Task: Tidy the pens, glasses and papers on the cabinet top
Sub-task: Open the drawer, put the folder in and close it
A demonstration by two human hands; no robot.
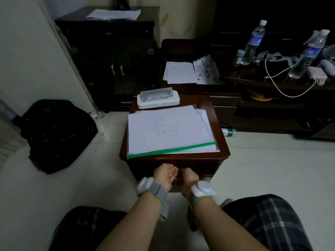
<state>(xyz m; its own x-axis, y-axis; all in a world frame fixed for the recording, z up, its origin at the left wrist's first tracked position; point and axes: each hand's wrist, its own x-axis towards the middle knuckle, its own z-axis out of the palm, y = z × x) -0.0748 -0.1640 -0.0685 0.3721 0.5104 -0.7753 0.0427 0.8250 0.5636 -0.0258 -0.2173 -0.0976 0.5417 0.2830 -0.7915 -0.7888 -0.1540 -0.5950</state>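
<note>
Papers [170,131] are stacked in a green-edged folder on the cabinet top [220,142], glasses case [158,98] behind; no pens seen. Left hand [165,175] and right hand [188,177] are pressed at the cabinet front, poss. a drawer; grip can't be told; next, drawer pulled/shut.

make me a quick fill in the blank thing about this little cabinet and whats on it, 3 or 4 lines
1. The paper stack on the small cabinet has a ____ strip along its near edge.
2. The glasses lie inside a clear-lidded white ____ behind the papers.
3. Both hands, left hand and right hand, are at the cabinet's ____ side, below its top.
4. On the dark shelf to the right stand ____ tall water bottles with blue labels.

Missing words: green; case; front; two
</note>
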